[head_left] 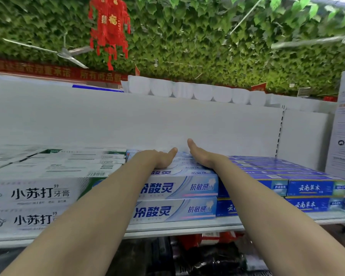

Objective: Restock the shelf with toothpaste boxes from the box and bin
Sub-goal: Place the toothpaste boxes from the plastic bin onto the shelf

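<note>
Light blue and white toothpaste boxes [179, 188] are stacked two high in the middle of the white shelf [187, 226]. Both my arms reach over this stack. My left hand [161, 159] lies flat on top of the boxes, thumb pointing right. My right hand [201, 156] rests on its edge along the top of the same stack, fingers straight and thumb up. Neither hand grips a box. The fingertips of both hands are hidden behind the stack's far side.
White and green toothpaste boxes [38, 194] fill the shelf's left part. Dark blue boxes [311, 188] fill the right part. The white back panel [147, 120] rises behind, with white rolls [187, 90] on top. Dark goods [197, 255] sit below the shelf.
</note>
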A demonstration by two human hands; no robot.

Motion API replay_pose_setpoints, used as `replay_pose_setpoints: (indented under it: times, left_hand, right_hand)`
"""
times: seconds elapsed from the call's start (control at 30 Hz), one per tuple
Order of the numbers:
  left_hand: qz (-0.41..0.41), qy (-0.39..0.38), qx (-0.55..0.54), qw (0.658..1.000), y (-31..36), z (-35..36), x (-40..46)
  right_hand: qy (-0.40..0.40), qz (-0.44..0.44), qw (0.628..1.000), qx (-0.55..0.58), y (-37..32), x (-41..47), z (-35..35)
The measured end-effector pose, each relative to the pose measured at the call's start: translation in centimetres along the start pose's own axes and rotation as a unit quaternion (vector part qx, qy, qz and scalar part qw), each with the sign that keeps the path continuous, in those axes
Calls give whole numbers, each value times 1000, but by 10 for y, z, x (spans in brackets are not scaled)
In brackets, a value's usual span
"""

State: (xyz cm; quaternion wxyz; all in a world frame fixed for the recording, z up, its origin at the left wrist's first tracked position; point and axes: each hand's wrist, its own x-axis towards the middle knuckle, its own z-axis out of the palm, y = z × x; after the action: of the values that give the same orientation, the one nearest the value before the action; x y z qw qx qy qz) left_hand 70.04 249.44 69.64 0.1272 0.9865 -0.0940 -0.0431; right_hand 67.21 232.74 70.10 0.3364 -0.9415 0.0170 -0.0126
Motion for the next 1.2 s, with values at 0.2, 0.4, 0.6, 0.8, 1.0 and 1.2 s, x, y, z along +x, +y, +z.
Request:
replay_pose_setpoints:
  times: [0.2,0.4,0.6,0.8,1.0,1.2]
  left_hand:
    - [4,8,5,1000,-1,3,1]
    - [-30,32,45,998,-8,5,9]
    - [-31,38,39,998,-10,6,9]
    - [-27,29,46,998,-11,8,16]
    - [-6,33,83,996,-12,11,29]
    - [-15,27,73,997,-14,8,21]
  right_hand:
    - [-5,0,1000,-11,-4,5,1]
    - [-12,-7,1000,-3,-6,4,2]
    - [-14,-2,1000,7,-6,3,-2]
    - [-15,3,999,32,-10,-21,-4]
    - [-3,8,1000,30,-8,-34,-2]
    - [3,31,999,32,-6,-51,-5]
